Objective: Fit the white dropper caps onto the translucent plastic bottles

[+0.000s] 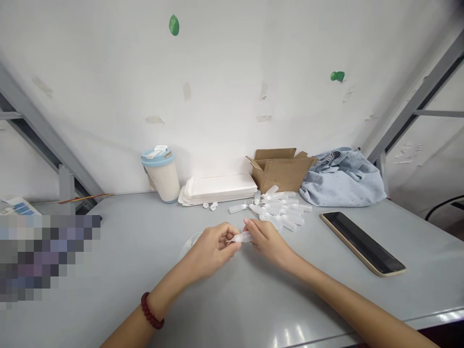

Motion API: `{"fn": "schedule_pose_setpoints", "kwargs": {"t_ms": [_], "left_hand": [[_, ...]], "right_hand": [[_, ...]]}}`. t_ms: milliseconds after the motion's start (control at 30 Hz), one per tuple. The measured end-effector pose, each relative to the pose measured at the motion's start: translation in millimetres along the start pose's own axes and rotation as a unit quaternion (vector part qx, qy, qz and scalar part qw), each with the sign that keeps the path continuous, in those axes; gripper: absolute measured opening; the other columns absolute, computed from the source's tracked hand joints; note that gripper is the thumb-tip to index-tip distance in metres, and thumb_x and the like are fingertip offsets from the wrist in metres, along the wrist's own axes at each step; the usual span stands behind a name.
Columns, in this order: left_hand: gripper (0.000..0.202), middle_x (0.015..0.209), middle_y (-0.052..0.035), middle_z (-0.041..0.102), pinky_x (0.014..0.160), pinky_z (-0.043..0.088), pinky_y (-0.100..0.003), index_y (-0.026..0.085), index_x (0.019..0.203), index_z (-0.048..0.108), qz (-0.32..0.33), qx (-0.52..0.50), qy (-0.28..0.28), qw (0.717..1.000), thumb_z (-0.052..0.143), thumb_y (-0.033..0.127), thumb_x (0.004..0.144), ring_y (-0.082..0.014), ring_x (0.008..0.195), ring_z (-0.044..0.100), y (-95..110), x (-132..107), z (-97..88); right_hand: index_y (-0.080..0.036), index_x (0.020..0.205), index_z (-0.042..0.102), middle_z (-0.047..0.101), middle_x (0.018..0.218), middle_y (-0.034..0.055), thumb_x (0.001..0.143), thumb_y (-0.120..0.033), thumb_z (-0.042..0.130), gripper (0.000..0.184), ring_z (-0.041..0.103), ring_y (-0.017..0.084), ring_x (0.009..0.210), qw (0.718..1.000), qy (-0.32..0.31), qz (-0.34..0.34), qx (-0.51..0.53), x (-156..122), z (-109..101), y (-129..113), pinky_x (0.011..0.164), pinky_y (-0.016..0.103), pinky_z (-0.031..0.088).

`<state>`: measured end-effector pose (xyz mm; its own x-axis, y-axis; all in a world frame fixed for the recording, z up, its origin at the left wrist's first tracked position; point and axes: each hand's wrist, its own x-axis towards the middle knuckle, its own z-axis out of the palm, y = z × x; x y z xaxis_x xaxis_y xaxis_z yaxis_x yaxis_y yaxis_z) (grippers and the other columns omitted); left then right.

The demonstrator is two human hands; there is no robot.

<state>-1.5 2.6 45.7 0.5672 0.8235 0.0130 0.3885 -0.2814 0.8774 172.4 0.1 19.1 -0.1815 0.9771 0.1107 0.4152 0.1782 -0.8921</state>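
Between my hands is a small translucent squeeze bottle [245,237] with a thin needle tip pointing left. The fingers of my right hand [267,240] are closed round its body. My left hand [213,246] is closed at the needle end, thumb and fingers pinching near the white collar; what else lies inside those fingers is hidden. Just beyond the right hand lies a loose pile of similar translucent bottles [277,208]. A few small white caps [213,206] rest on the table farther back. Some clear plastic [187,245] shows partly behind my left hand.
Along the wall stand a cup with a blue lid [165,176], a stack of white packets [221,187], an open cardboard box [284,171] and a light blue cloth bag [344,179]. A phone [362,243] lies on the grey table [224,309] at right. A blurred patch covers the left edge.
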Motion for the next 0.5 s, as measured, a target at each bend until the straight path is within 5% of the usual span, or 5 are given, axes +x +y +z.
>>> {"fn": "schedule_pose_setpoints", "kwargs": {"t_ms": [133, 300, 500], "left_hand": [[0.016, 0.082, -0.0033, 0.065, 0.065, 0.043, -0.026, 0.020, 0.089, 0.060, 0.059, 0.091, 0.032, 0.994, 0.046, 0.026, 0.084, -0.0172, 0.072, 0.058, -3.3, -1.0, 2.9], [0.021, 0.086, -0.0017, 0.066, 0.065, 0.042, -0.025, 0.022, 0.100, 0.060, 0.042, 0.076, 0.034, 0.996, 0.050, 0.032, 0.084, -0.0175, 0.077, 0.058, 0.5, -0.4, 1.5], [0.035, 0.060, 0.0017, 0.056, 0.051, 0.033, -0.024, 0.018, 0.069, 0.055, 0.024, 0.132, 0.033, 0.990, 0.036, 0.037, 0.092, -0.0129, 0.054, 0.050, 2.7, -1.7, 3.5]], "right_hand": [[-0.020, 0.063, 0.044, 0.028, 0.045, -0.0077, 0.089, -0.051, 0.033, 0.043, 0.026, 0.009, 0.039, 0.991, -0.047, 0.067, 0.101, 1.8, 0.5, 2.7, 0.040, 0.023, 0.024], [-0.019, 0.062, 0.045, 0.035, 0.051, -0.0049, 0.090, -0.050, 0.034, 0.043, 0.031, 0.010, 0.045, 0.997, 0.004, 0.013, 0.077, 0.7, 2.4, 3.7, 0.044, 0.023, 0.026], [-0.018, 0.063, 0.045, 0.036, 0.056, -0.0042, 0.089, -0.047, 0.038, 0.040, 0.029, 0.009, 0.048, 0.994, 0.014, 0.023, 0.102, -0.3, 2.2, -1.0, 0.044, 0.022, 0.024]]}}
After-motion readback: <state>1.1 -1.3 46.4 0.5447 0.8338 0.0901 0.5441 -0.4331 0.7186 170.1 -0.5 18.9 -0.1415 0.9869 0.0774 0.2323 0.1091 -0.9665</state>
